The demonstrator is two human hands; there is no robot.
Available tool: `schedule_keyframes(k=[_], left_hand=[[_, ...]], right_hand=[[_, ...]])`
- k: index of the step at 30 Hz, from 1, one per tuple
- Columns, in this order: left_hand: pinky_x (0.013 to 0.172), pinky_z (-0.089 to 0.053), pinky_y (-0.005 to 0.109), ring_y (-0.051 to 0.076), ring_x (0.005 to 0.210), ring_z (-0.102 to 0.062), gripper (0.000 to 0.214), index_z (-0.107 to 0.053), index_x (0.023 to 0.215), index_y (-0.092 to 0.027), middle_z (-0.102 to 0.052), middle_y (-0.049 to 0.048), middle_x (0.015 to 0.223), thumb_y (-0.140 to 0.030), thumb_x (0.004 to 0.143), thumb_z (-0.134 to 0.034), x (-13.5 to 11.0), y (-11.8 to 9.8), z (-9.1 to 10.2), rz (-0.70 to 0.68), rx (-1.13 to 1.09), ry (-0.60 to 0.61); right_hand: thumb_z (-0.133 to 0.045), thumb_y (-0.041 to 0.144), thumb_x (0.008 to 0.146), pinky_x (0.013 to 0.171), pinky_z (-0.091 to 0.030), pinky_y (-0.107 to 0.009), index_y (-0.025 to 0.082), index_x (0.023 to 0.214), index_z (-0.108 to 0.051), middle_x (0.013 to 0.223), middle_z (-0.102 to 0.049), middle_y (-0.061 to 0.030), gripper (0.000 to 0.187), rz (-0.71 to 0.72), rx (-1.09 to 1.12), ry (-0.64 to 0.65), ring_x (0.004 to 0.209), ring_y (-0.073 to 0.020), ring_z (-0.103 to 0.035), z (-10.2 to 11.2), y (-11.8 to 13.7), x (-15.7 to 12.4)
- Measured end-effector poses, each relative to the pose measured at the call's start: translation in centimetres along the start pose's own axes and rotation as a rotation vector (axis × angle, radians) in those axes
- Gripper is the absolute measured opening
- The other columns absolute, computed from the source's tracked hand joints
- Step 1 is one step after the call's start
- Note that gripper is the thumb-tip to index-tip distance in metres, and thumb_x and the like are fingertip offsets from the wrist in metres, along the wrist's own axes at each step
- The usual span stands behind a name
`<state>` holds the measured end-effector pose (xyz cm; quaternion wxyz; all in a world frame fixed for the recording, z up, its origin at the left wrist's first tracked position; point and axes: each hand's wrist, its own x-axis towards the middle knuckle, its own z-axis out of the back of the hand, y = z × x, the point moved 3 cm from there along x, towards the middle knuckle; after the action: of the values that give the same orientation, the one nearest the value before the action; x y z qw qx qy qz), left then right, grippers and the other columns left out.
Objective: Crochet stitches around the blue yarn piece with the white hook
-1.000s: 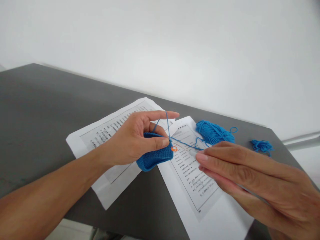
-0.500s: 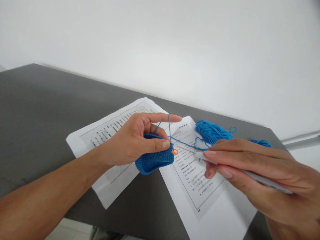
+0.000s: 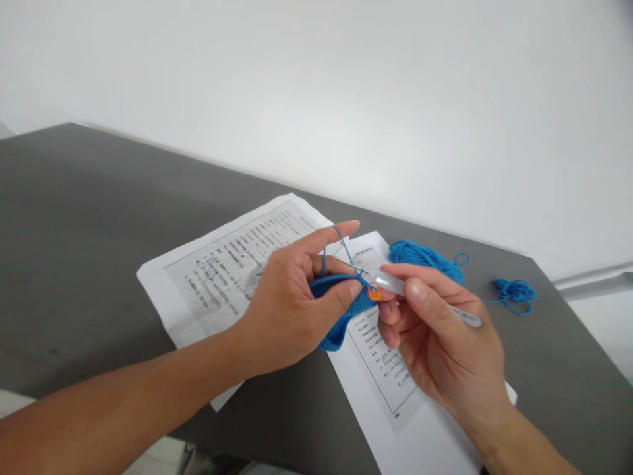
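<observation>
My left hand (image 3: 301,297) is closed on a blue crochet piece (image 3: 339,330), pinching its upper edge between thumb and fingers. Blue working yarn (image 3: 346,243) loops over the raised left index finger and runs down to the edge. In my right hand (image 3: 445,330) is a crochet hook (image 3: 395,282) with a pale grey handle, gripped between thumb and fingers. Its thin metal shaft reaches the edge of the piece, where yarn crosses it; the very tip is hard to make out. An orange stitch marker (image 3: 374,291) hangs at the piece's right corner, beside the right fingertips.
Two printed sheets lie on the dark table (image 3: 99,198): a left sheet (image 3: 198,290) and a right sheet (image 3: 366,402) under my hands. Behind them rests a blue yarn skein (image 3: 420,257), with a smaller yarn bundle (image 3: 514,290) to its right. A white wall (image 3: 316,99) stands behind.
My right hand has moved left and turned, bringing the hook from beside the piece to its edge. My left hand has shifted slightly right and tilted with the crochet piece.
</observation>
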<state>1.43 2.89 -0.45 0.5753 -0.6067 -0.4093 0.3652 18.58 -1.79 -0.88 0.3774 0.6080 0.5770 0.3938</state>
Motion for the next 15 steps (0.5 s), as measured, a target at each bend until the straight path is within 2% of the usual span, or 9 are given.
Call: schedule_keyframes(k=[8,15], left_hand=[[0.059,-0.048,0.020,0.009,0.063,-0.059,0.082,-0.053,0.161,-0.014,-0.073,-0.0039,0.076,-0.017,0.084,-0.081,-0.09,0.17,-0.01,0.072,-0.056,0.014],[0.059,-0.049,0.016,0.008,0.065,-0.060,0.095,-0.044,0.167,-0.014,-0.071,-0.0050,0.077,-0.012,0.081,-0.084,-0.04,0.29,-0.21,0.094,-0.210,0.026]], right_hand=[[-0.094,0.035,0.084,0.051,-0.063,-0.016,0.025,0.100,-0.089,0.066,-0.079,-0.0008,0.020,0.086,-0.069,-0.033,0.051,-0.0115,-0.073,0.32,-0.11,-0.07],[-0.095,0.032,0.085,0.050,-0.064,-0.018,0.027,0.102,-0.088,0.068,-0.080,-0.0004,0.020,0.097,-0.117,0.011,0.053,-0.0126,-0.072,0.64,0.45,-0.16]])
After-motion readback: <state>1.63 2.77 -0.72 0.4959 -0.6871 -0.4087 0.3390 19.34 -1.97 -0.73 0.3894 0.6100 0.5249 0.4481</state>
